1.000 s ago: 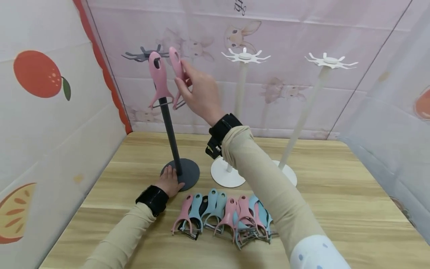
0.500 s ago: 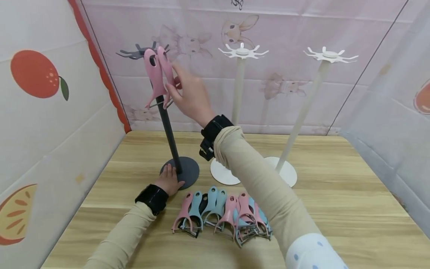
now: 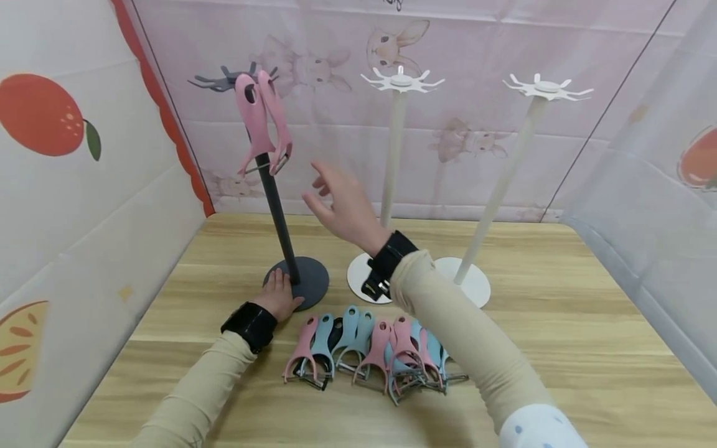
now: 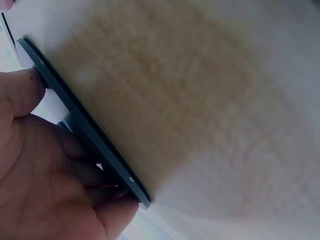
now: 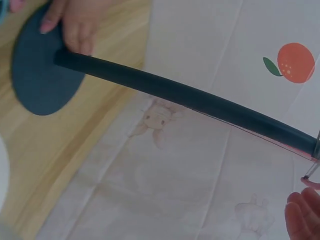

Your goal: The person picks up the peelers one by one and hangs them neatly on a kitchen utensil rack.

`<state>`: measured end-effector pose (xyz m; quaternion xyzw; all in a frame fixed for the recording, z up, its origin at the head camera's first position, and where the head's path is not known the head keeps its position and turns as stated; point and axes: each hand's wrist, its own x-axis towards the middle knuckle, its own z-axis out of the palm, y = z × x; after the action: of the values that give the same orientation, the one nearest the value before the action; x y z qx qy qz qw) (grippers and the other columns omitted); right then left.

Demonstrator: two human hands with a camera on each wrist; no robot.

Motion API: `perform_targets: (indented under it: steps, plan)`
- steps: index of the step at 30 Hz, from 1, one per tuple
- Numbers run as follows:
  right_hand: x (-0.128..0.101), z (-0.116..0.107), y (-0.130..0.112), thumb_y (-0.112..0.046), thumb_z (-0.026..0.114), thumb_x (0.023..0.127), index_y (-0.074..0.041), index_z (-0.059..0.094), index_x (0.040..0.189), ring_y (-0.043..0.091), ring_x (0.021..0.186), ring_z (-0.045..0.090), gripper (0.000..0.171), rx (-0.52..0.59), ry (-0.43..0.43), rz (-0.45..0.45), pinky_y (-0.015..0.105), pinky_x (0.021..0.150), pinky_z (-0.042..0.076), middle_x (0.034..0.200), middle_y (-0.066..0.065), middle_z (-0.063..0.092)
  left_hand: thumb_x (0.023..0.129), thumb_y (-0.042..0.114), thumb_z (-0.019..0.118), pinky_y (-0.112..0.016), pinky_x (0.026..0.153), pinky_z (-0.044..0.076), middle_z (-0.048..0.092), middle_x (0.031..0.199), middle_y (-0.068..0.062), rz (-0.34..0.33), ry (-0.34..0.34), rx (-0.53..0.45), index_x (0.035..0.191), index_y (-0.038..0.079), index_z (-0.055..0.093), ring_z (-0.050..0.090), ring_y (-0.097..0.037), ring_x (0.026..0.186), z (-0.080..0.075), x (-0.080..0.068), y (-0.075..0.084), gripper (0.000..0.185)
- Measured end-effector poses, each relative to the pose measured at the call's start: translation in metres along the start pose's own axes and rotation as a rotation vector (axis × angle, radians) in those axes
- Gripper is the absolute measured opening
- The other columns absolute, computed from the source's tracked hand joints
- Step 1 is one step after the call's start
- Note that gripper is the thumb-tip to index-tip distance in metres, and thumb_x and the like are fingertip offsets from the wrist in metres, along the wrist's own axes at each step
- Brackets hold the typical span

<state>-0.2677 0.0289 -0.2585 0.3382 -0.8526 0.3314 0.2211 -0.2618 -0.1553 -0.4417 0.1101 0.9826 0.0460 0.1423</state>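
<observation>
Nearest to us, a heap of pink and blue peelers [image 3: 372, 358] lies on the wooden desk [image 3: 560, 348], handles pointing away from us. Just beyond it our left hand [image 3: 280, 297] rests on the round base of the dark grey stand [image 3: 280, 205], fingers lying loosely over the disc's edge and pressing it down; the left wrist view shows the thumb and palm against that rim. Our right hand [image 3: 342, 205] hangs in the air further back, fingers relaxed and spread, holding nothing, a little below and to the right of the stand's top. There, two pink peelers [image 3: 260, 121] hang side by side from the grey hooks, blades down, touching each other. Further right stand two white stands [image 3: 392, 155], each with an empty-armed crown, in front of the rabbit-printed backdrop [image 3: 476, 143].
</observation>
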Motion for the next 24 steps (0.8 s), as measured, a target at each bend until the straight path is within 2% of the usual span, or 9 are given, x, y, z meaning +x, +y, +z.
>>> perform_targets:
  steps: [4, 13, 20, 23, 24]
  plan:
    - [-0.031, -0.001, 0.014, -0.018, 0.055, 0.091, 0.003, 0.038, 0.134, 0.021, 0.090, 0.060, 0.051, -0.004, -0.064, 0.016, 0.026, 0.069, 0.049, 0.103, 0.014, 0.061, 0.097, 0.029, 0.041, -0.048, 0.106, 0.016, 0.012, 0.139, -0.040, 0.026, 0.015, 0.028, 0.132, -0.021, 0.023, 0.011, -0.047, 0.131, 0.001, 0.001, -0.001, 0.064]
    - [-0.099, -0.007, 0.046, -0.015, 0.060, 0.087, 0.004, 0.048, 0.126, 0.023, 0.082, 0.063, 0.045, -0.079, -0.196, 0.029, 0.031, 0.066, 0.050, 0.096, 0.013, 0.064, 0.097, 0.029, 0.041, -0.048, 0.106, 0.017, 0.013, 0.138, -0.041, 0.043, 0.038, 0.034, 0.131, -0.022, 0.025, 0.012, -0.048, 0.130, 0.001, 0.002, -0.005, 0.064]
    - [-0.149, -0.020, 0.066, -0.020, 0.062, 0.086, 0.003, 0.056, 0.118, 0.021, 0.073, 0.063, 0.040, -0.219, -0.391, 0.160, 0.029, 0.059, 0.050, 0.088, 0.012, 0.066, 0.097, 0.029, 0.040, -0.048, 0.106, 0.017, 0.010, 0.139, -0.040, 0.035, 0.005, 0.024, 0.133, -0.021, 0.022, 0.010, -0.047, 0.131, 0.000, 0.001, -0.004, 0.064]
    - [-0.167, -0.027, 0.074, -0.021, 0.063, 0.085, 0.003, 0.061, 0.109, 0.019, 0.068, 0.062, 0.034, -0.282, -0.454, 0.218, 0.030, 0.057, 0.050, 0.082, 0.010, 0.066, 0.097, 0.029, 0.039, -0.048, 0.106, 0.016, 0.010, 0.139, -0.040, 0.032, 0.000, 0.028, 0.133, -0.021, 0.021, 0.010, -0.047, 0.131, 0.000, 0.001, -0.002, 0.064]
    - [-0.172, -0.030, 0.076, -0.021, 0.063, 0.084, 0.002, 0.064, 0.101, 0.017, 0.063, 0.060, 0.029, -0.301, -0.478, 0.239, 0.029, 0.054, 0.048, 0.076, 0.009, 0.065, 0.098, 0.029, 0.039, -0.047, 0.107, 0.015, 0.010, 0.140, -0.040, 0.029, -0.002, 0.032, 0.133, -0.021, 0.021, 0.009, -0.046, 0.132, 0.000, 0.001, -0.002, 0.064]
